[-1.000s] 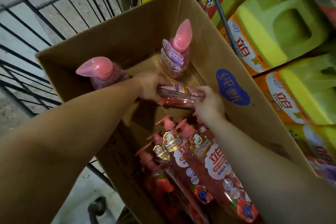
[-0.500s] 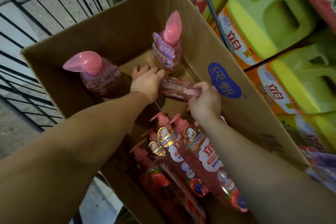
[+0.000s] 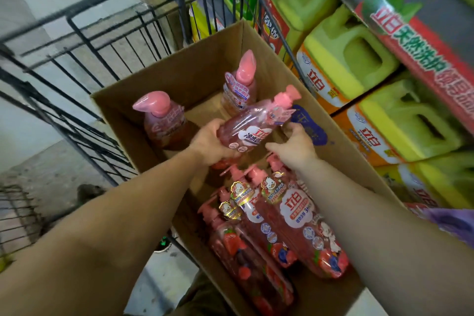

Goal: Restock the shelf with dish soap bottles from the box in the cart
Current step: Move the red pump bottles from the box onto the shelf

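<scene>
Bottle: I have 1 pink pump dish soap bottle (image 3: 252, 128) raised over the cardboard box (image 3: 179, 77) in the wire cart (image 3: 84, 43), tilted, pump toward the shelf.
Handling: full, so likely heavy; its plastic wrap looks slick. I judge the base and the neck safest.
Left hand (image 3: 209, 141): curled around the bottle's lower body.
Right hand (image 3: 295, 142): fingers loosely spread beside the bottle; whether it touches, I cannot tell.
Stock: 2 bottles standing, several lying.
</scene>
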A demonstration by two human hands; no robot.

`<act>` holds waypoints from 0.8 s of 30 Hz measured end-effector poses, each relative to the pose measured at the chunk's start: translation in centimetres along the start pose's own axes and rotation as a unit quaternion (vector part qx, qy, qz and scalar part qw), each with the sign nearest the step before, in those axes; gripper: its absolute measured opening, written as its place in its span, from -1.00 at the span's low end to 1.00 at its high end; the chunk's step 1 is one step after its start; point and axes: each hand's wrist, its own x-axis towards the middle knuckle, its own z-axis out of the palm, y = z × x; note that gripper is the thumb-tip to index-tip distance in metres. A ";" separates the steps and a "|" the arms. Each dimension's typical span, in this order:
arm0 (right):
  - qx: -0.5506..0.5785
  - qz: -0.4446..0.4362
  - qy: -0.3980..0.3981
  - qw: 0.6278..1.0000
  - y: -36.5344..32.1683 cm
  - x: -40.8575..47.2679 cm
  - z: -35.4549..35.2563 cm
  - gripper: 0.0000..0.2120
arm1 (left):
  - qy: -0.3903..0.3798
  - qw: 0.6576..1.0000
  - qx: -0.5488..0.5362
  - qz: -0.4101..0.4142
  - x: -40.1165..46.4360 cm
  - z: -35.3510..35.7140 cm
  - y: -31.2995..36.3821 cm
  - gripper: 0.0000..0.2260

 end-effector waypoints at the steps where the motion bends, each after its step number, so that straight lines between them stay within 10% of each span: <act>1: 0.012 -0.021 -0.021 0.999 -0.5 -0.4 -0.4 -0.39 | -0.014 1.000 -0.017 0.011 -0.7 -0.4 0.6 -0.35; 11: 0.177 -0.165 -0.134 0.961 -4.5 -6.2 -5.2 -0.62 | -0.110 0.986 -0.111 0.049 -7.3 -4.1 6.1 -0.34; 24: 0.209 -0.267 0.017 0.941 3.1 -25.2 -21.6 -0.71 | -0.298 0.930 -0.074 0.199 -22.8 7.5 16.6 -0.37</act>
